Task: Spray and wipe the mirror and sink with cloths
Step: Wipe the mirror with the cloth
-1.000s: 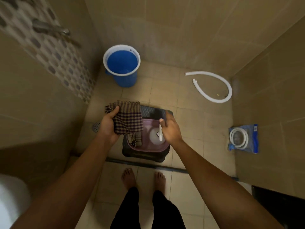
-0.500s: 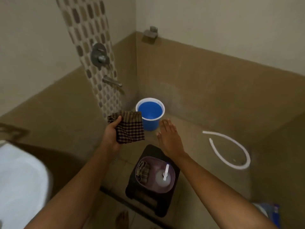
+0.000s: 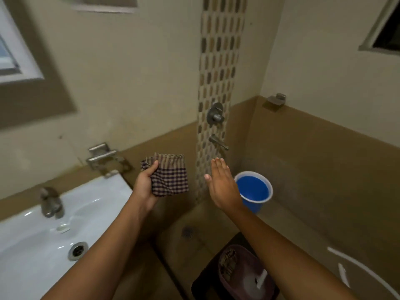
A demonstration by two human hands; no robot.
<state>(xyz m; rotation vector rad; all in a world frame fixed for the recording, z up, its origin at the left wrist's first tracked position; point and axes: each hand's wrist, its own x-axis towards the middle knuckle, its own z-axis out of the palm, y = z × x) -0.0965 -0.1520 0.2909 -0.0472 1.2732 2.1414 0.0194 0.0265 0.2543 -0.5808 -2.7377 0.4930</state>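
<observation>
Hands were seen extended forward in the head view, over the gap between a white sink (image 3: pixel 39 241) and a shower corner. The left hand (image 3: pixel 145 185) was closed around a checked cloth (image 3: pixel 169 176), held folded and raised, with its striped upper edge standing above the thumb. The right hand (image 3: pixel 223 187) was held flat and open beside it, fingers together and stretched out, with nothing gripped; the two hands were kept apart. The sink was seen at lower left, fitted with a metal tap (image 3: pixel 50 202) and a round drain (image 3: pixel 77 250), its basin lying just left of the left forearm. A blue bucket (image 3: pixel 253 191) was seen on the floor past the right hand, partly hidden by it. Lower down, a purple tub (image 3: pixel 242 276) was set on a dark stool (image 3: pixel 205 282), and a second checked cloth (image 3: pixel 228 265) and a white spray bottle (image 3: pixel 256 281) were seen lying inside it. A white hose (image 3: pixel 365 271) lay curved on the floor at lower right. A strip of mosaic tile (image 3: pixel 218 61) was seen running up the wall, with a shower valve (image 3: pixel 215 114) and spout (image 3: pixel 218 142) mounted on it. Whether the framed pane at the upper left edge was the mirror could not be told.
</observation>
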